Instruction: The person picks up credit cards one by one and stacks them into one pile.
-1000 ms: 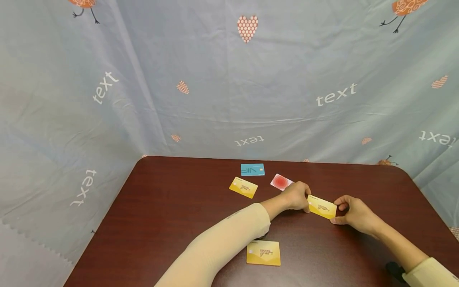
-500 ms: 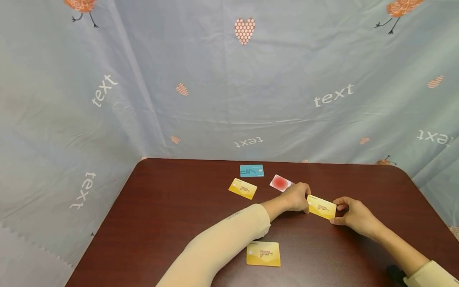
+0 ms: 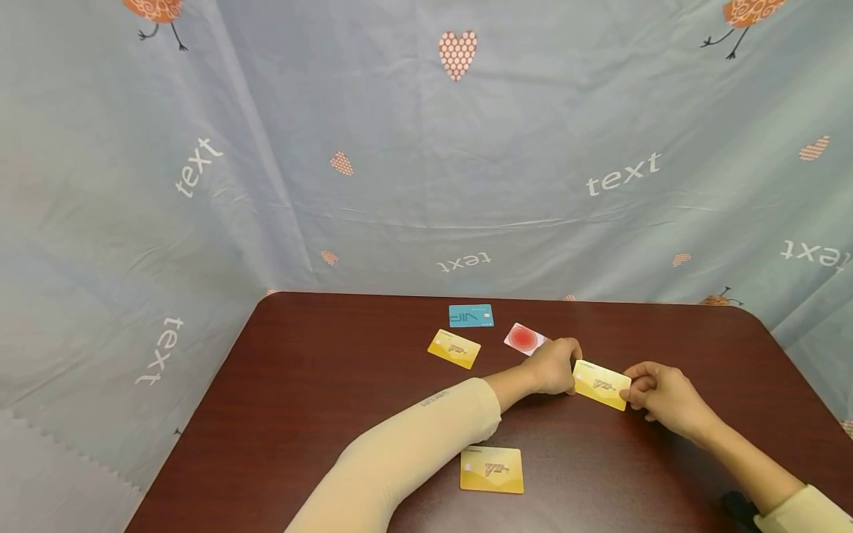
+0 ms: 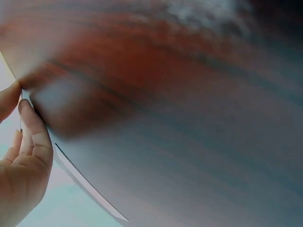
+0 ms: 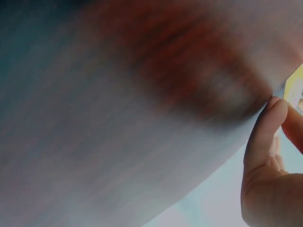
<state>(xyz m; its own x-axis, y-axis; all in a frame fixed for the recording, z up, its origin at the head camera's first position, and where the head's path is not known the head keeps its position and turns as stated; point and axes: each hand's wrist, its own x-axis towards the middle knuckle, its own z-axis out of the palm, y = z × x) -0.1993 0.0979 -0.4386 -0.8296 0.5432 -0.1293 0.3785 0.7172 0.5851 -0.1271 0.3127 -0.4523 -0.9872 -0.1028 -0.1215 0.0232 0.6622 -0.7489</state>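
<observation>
My left hand (image 3: 554, 366) pinches one end of a yellow card (image 3: 602, 385), my right hand (image 3: 669, 400) pinches the other, and it's held right between them! Just beyond my left hand lies a red-and-white card (image 3: 524, 339), while another yellow card (image 3: 492, 470) rests on the table (image 3: 320, 385) nearer me than both hands.

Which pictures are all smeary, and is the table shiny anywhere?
Head view: left hand, right hand and held yellow card look fairly clear, with a pale shine on the table near the bottom; left wrist view: table smeary and hazy, fingers clearer; right wrist view: table smeary too, with washed-out brightness behind the hand.
</observation>
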